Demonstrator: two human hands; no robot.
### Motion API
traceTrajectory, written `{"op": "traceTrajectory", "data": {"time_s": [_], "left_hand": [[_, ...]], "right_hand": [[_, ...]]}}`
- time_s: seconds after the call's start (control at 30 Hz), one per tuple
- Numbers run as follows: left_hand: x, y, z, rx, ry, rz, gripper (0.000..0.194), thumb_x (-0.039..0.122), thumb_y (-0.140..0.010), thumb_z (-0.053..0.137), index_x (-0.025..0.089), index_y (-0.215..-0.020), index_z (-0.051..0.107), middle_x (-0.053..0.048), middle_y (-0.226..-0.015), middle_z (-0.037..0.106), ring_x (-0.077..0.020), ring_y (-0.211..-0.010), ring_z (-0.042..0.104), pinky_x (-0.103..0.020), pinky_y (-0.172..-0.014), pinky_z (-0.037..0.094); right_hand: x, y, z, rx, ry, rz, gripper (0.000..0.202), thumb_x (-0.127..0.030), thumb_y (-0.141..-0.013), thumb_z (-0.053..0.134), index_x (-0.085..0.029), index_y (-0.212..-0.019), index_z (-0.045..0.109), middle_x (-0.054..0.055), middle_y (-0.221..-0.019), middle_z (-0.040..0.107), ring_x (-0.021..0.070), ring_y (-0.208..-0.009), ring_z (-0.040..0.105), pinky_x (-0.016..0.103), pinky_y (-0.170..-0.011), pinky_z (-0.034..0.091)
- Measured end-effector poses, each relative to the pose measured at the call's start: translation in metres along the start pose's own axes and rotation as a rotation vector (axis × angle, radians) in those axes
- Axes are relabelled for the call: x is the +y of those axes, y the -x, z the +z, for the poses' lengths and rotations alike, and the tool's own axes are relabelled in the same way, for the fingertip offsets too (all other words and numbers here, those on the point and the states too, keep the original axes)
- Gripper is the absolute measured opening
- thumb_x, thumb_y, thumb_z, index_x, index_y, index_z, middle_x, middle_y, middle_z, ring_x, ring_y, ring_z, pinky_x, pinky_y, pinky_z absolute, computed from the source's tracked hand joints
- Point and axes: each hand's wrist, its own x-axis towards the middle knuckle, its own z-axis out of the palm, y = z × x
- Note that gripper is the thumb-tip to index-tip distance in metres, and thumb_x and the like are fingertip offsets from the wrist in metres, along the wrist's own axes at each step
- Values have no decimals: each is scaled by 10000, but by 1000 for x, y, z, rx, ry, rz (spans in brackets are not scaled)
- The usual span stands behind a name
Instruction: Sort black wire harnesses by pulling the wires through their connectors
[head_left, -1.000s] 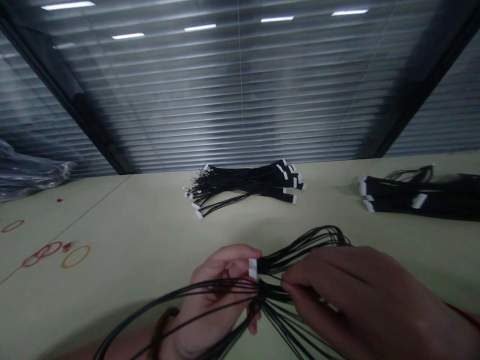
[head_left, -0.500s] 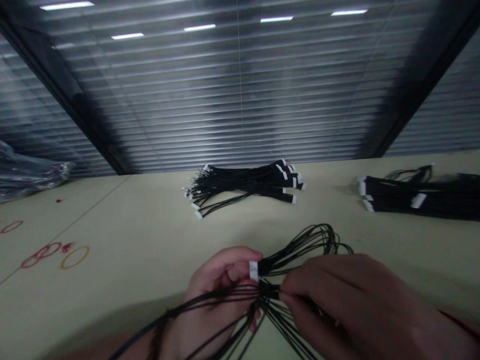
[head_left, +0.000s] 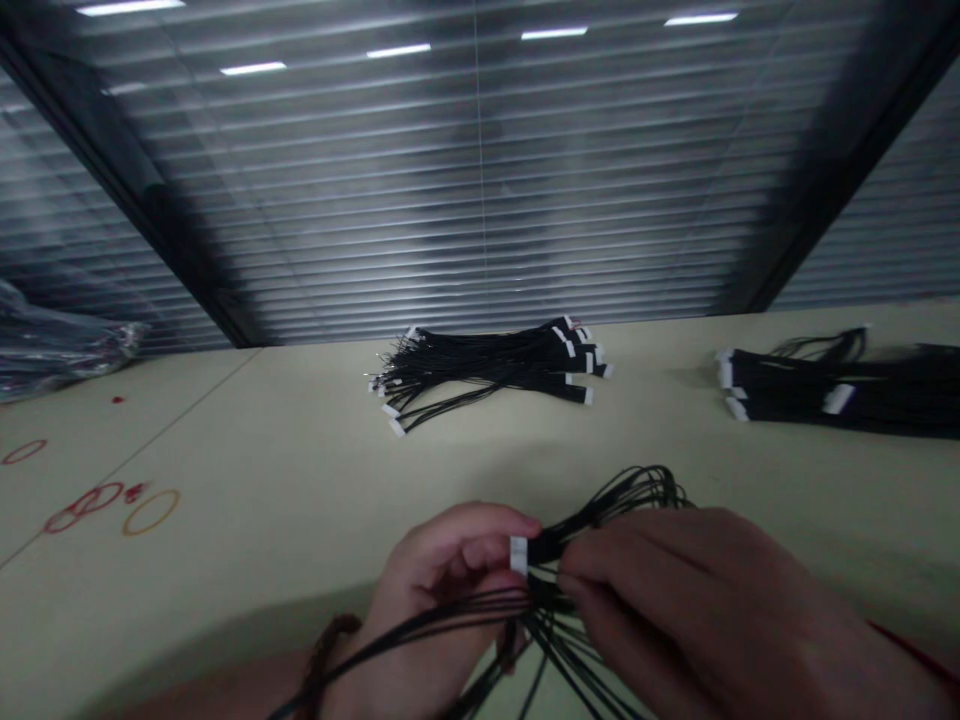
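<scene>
Near the bottom centre, my left hand is closed round a bundle of thin black cables, with a white connector between thumb and fingers. Loose cables hang over the wrist to the lower left and fan out below. My right hand pinches the same bundle just right of the connector; its fingertips meet on the dark strands. Behind the right hand, the cables arch in a loop. What lies between the right fingertips is too dark to make out fully.
A pile of black cables with white connectors lies by the window blinds. More cables lie at the right. Red rings and a yellow ring rest on the table at left, near a clear plastic bag.
My left hand and the white connector have shifted slightly right and down, closer to my right hand. The cable loop behind sits a little lower.
</scene>
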Motion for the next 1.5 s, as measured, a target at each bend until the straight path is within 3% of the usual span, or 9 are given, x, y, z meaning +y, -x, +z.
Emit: {"op": "traceTrajectory", "data": {"time_s": [0.1, 0.33, 0.63, 0.8, 1.0, 1.13, 1.27, 1.4, 1.5], "left_hand": [[4, -11, -1, -63, 78, -62, 175, 207, -742, 717, 202, -915, 692, 14, -635, 594, -54, -456, 528, -147, -414, 460], [2, -21, -1, 33, 90, -43, 293, 309, -677, 767, 153, -886, 634, 53, -575, 537, -60, -346, 527, -132, -309, 454], [5, -24, 1, 77, 43, -44, 293, 312, -655, 776, 139, -839, 629, 52, -603, 521, -64, -356, 538, -133, -289, 462], [0, -23, -2, 50, 74, -46, 309, 285, -694, 752, 144, -939, 625, 65, -533, 526, -74, -359, 545, -136, -303, 476], [-8, -22, -6, 17, 129, -5, 269, 235, -744, 714, 167, -992, 636, 44, -627, 575, -70, -379, 576, -132, -326, 498], [-9, -23, -6, -4, 145, 11, 252, 235, -752, 708, 186, -993, 652, 43, -638, 573, -68, -388, 580, -129, -326, 501], [-9, -23, -6, 30, 131, 33, 220, 235, -747, 712, 175, -953, 664, 41, -641, 565, -71, -393, 583, -127, -322, 497], [-7, -23, -8, 10, 136, 30, 247, 230, -750, 712, 179, -984, 651, 52, -590, 551, -73, -397, 588, -114, -337, 489], [-4, -23, -6, 35, 136, 23, 242, 233, -743, 718, 179, -971, 655, 45, -634, 570, -67, -395, 584, -120, -335, 487]], "right_hand": [[3, 1, 5, -29, -59, 11, 463, -172, -976, 235, -206, -686, 594, -25, -635, 596, 97, -513, 500, 267, -485, 347], [16, -5, -10, -18, 132, 67, 128, -194, -871, 470, -189, -820, 587, 11, -772, 599, 152, -640, 534, 296, -586, 372], [-5, 16, 21, -330, -80, 235, 161, -97, -715, 535, -225, -649, 610, -44, -605, 613, 132, -499, 560, 265, -483, 346], [0, 0, 7, -414, -147, 378, 191, -137, -760, 509, -235, -656, 635, -38, -633, 637, 132, -551, 576, 241, -505, 360], [18, -16, -4, -681, -516, 516, 217, -125, -762, 424, -157, -581, 539, -36, -520, 490, 58, -482, 407, 160, -436, 270], [38, -23, -11, -753, -1040, 730, 197, -117, -752, 402, -145, -842, 574, -43, -570, 484, 42, -464, 409, 134, -437, 335], [67, -27, -31, -613, -1430, 626, 190, -128, -770, 434, -149, -811, 619, -21, -631, 548, 42, -530, 493, 147, -507, 406], [89, -29, -44, -311, -1250, 506, 70, -172, -752, 582, -188, -745, 650, -63, -610, 570, 54, -598, 526, 205, -581, 419], [98, -30, -49, 41, -1091, 502, 421, -251, -880, 363, -115, -553, 591, -69, -796, 647, 73, -801, 559, 295, -622, 371]]}}
